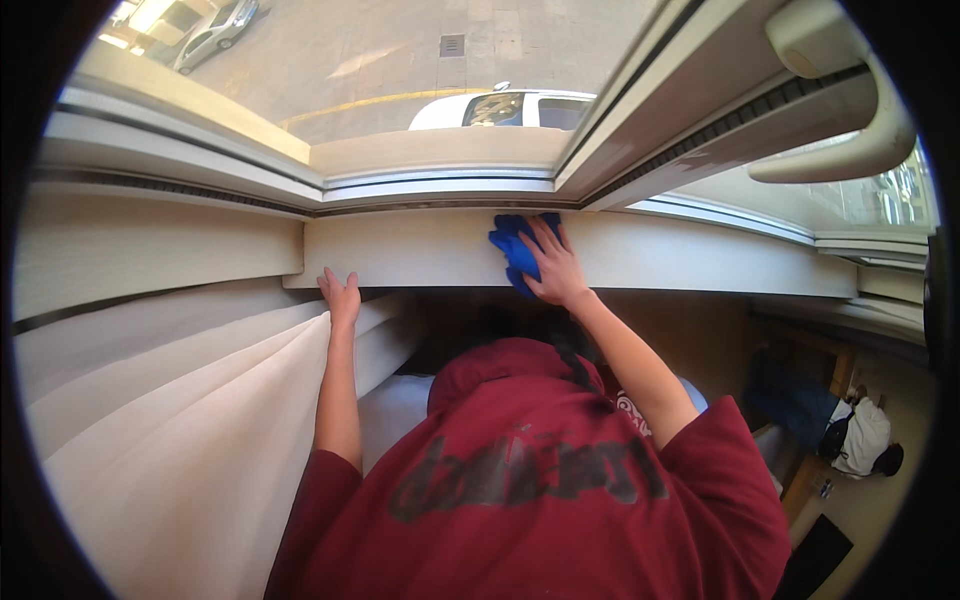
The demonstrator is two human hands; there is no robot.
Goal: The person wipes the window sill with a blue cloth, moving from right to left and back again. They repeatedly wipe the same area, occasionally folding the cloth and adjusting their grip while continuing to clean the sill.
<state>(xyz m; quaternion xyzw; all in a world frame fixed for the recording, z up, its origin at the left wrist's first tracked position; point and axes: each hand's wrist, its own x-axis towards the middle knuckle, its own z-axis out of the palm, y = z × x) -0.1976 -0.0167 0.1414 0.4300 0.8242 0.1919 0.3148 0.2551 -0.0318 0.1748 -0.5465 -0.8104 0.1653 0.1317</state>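
A white window sill (420, 251) runs across in front of me under the window frame. My right hand (557, 264) presses a crumpled blue cloth (517, 255) against the sill near its middle, fingers spread over the cloth. Part of the cloth sticks out to the left of the hand and reaches up to the base of the frame. At the sill's left end, my left hand (342, 294) rests on the front edge with its fingers apart and holds nothing visible. A pale curtain (202, 435) hangs right beside my left wrist.
An open window sash (675, 112) with a white handle (832, 169) juts in at the upper right. Outside, a white car (442, 111) stands on the paving below. Clothing and a white bag-like item (864, 439) are at the lower right.
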